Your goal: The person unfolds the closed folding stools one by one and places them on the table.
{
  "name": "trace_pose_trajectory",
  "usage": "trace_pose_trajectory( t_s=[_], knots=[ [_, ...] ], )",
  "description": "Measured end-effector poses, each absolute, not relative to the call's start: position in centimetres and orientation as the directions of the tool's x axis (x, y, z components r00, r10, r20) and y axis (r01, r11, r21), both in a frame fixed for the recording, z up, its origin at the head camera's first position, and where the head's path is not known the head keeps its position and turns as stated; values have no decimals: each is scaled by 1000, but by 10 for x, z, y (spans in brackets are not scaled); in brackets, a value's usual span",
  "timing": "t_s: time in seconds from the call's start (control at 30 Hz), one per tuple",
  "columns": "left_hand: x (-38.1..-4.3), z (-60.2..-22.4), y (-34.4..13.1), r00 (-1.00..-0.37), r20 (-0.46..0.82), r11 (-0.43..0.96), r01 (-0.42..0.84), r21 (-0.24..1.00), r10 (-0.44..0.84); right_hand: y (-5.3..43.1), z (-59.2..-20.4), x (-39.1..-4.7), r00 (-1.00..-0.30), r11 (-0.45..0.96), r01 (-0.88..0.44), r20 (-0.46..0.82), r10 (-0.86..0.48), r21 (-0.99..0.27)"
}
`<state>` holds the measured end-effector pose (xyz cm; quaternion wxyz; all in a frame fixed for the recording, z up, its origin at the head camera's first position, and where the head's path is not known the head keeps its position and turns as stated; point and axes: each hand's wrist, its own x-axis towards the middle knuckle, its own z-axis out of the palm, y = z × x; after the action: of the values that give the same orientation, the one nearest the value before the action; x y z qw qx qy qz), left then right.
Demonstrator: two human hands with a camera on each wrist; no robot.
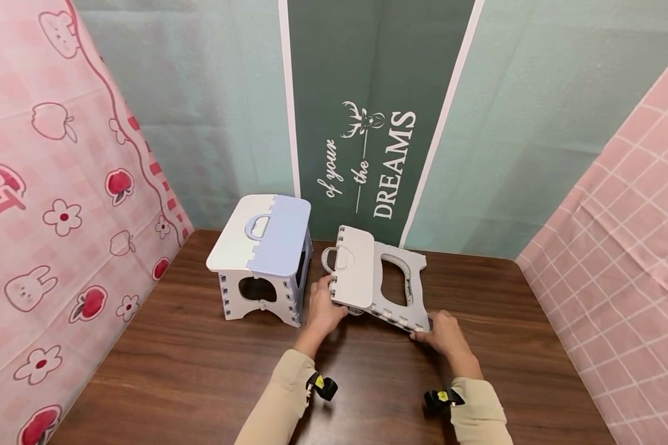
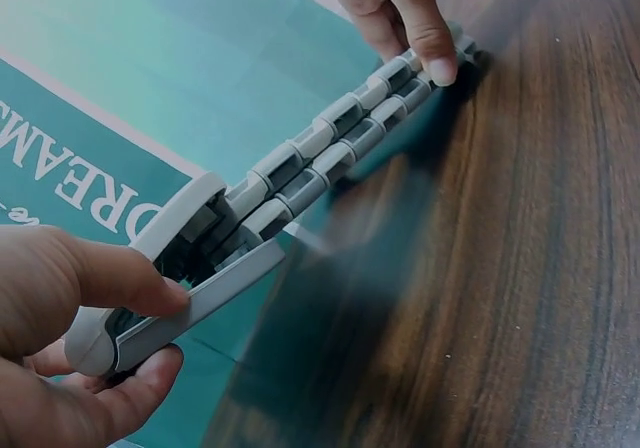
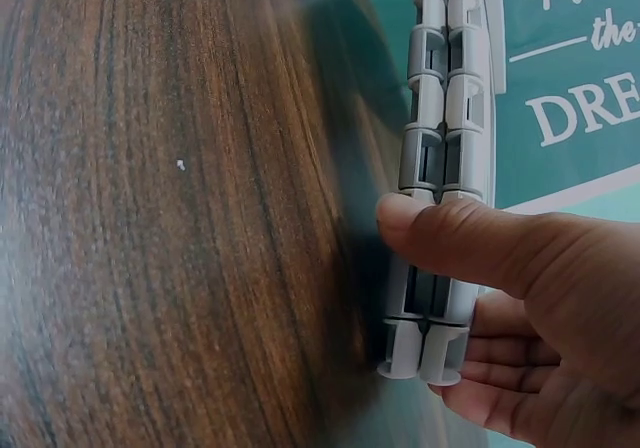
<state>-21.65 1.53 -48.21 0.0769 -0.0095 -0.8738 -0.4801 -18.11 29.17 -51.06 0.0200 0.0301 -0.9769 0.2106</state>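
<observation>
A grey folding stool lies folded nearly flat in both hands, over the brown table. My left hand grips its top end beside the carrying handle, thumb and fingers on the two halves of the seat. At the leg end, my right hand pinches the lower corner. In the right wrist view its thumb crosses the two closed rows of hinge segments, fingers behind. The left wrist view shows the seat halves folded together with a narrow gap between them.
A second folding stool, white and light blue, stands unfolded just left of the left hand. The wooden table meets a green cloth backdrop behind, with pink patterned cloth at left and pink checked cloth at right.
</observation>
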Motion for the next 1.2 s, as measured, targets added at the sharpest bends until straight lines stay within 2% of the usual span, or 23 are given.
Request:
trace_pose_trajectory(
  t_s=[0.63, 0.87, 1.2],
  knots=[
    [-207, -447, 17, -969, 248, 555, 199, 808, -13, 285, -505, -182, -993, 907, -112, 67, -93, -406],
    [-204, -431, 22, -946, 320, 548, 291, 785, 45, 285, -503, -182, -996, 891, -92, 30, -88, -445],
    [-197, -421, 26, -943, 328, 521, 308, 796, 57, 288, -508, -177, -999, 867, -47, -1, -55, -495]
  ],
)
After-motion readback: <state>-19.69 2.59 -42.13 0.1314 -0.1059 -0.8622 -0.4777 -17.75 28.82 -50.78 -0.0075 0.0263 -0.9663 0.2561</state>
